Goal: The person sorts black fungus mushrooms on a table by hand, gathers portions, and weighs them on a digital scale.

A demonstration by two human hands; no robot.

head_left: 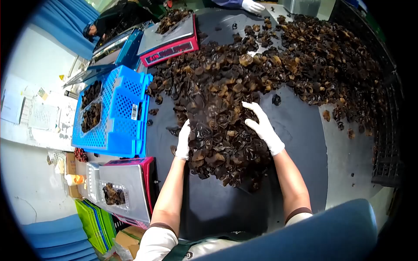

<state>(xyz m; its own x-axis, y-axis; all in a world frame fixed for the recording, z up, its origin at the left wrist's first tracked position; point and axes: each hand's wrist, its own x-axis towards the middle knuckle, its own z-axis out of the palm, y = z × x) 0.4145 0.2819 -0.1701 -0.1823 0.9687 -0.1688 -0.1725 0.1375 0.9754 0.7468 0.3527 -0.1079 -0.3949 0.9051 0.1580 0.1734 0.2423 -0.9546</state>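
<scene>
A large heap of dark brown wood ear mushrooms lies on the black mat in front of me. My left hand, in a white glove, rests along the heap's left side with its fingers stretched out. On the opposite side, my right hand, also gloved, has thumb and fingers apart and touches the heap's right edge. Neither hand grips anything that I can see. The mushrooms continue away from me and spread into a wider pile at the far right.
On the left are a blue basket with filled trays, a nearer scale bearing a small tray of mushrooms, and a red scale. A black crate borders the right. A co-worker's gloved hand shows at the far edge.
</scene>
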